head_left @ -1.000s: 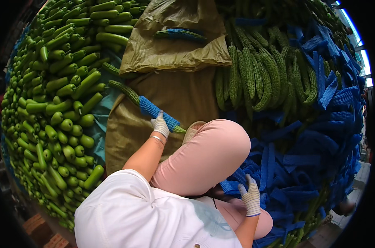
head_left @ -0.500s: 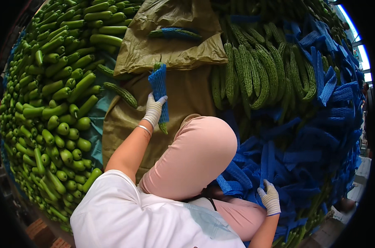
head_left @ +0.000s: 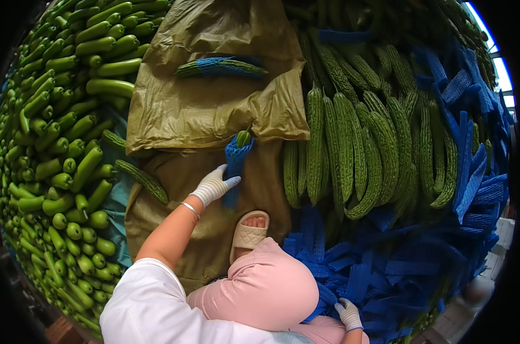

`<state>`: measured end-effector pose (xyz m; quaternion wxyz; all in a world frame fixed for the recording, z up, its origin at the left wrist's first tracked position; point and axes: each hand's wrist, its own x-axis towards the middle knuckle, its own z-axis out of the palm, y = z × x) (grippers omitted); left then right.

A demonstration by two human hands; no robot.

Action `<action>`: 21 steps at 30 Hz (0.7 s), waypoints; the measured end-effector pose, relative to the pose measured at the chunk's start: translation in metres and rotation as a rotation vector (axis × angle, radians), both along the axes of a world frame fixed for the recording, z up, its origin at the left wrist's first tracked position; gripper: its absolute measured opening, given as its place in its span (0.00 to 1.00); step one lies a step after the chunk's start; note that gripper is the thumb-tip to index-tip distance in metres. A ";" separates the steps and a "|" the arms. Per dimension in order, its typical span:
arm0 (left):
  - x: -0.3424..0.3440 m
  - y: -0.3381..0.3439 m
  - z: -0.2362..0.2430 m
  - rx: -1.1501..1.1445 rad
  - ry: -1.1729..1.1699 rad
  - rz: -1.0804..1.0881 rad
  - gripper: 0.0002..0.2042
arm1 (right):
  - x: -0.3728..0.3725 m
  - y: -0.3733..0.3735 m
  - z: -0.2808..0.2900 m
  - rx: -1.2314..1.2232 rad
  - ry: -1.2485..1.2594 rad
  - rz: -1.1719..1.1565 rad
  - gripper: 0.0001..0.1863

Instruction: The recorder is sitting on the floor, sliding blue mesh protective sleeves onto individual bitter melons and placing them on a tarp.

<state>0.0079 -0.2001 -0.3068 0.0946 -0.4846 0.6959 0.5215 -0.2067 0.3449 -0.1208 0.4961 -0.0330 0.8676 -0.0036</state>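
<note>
My left hand (head_left: 213,186), in a white striped glove, has its thumb across a blue foam-mesh sleeve (head_left: 236,163) around a bitter melon (head_left: 244,139). The melon's green end pokes out at the top; the rest is mostly covered and the sleeve's lower end is blurred. At the lower right my right hand (head_left: 348,314), gloved alike, is closed at the edge of the heaped blue mesh sleeves (head_left: 360,281), fingertips against one. Another sleeved bitter melon (head_left: 219,67) lies on the brown sheet (head_left: 214,117) ahead.
Light-green gourds (head_left: 70,172) are piled along the left. Bare bitter melons (head_left: 357,143) lie in rows on the right, with more loose blue sleeves (head_left: 466,172) beyond. A lone bitter melon (head_left: 142,180) rests left of the sheet. My sandalled foot (head_left: 253,229) stands on the sheet.
The sleeved melon in my left hand has tipped, its end now turned up toward the view. The view has shifted, and my sandalled foot now shows. My right hand appears lower.
</note>
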 end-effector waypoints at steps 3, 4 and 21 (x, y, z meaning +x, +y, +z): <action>-0.012 -0.077 0.041 0.296 -0.212 -0.305 0.31 | -0.010 -0.017 -0.002 -0.018 -0.021 -0.064 0.25; -0.015 -0.101 0.045 0.405 -0.038 -0.149 0.26 | -0.014 -0.018 -0.007 -0.069 -0.021 -0.119 0.25; -0.099 -0.306 -0.024 -1.022 -0.546 -0.315 0.25 | -0.042 -0.070 -0.035 -0.010 -0.060 -0.219 0.23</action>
